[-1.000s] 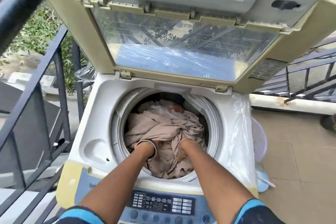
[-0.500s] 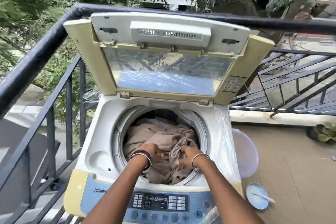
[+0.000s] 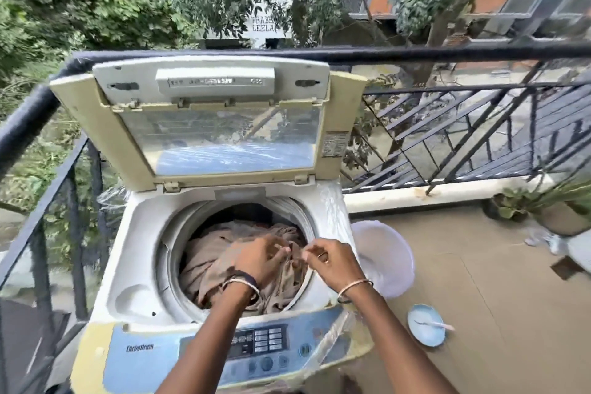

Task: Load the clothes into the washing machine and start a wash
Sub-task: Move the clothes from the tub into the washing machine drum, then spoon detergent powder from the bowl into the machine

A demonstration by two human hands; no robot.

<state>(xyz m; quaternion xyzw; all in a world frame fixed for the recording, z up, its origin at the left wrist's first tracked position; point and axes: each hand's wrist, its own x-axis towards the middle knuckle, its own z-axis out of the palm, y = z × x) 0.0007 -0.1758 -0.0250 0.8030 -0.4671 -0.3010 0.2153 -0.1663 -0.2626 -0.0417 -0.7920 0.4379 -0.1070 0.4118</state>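
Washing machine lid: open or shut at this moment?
Open. The lid stands raised behind the drum opening, and the beige clothes inside are exposed, with both hands at them.

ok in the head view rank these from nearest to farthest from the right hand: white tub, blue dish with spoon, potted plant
From the right hand:
1. White tub, on the floor just right of the washer, right beside the hand.
2. Blue dish, on the floor, right and toward the person.
3. Potted plant, far right by the railing.
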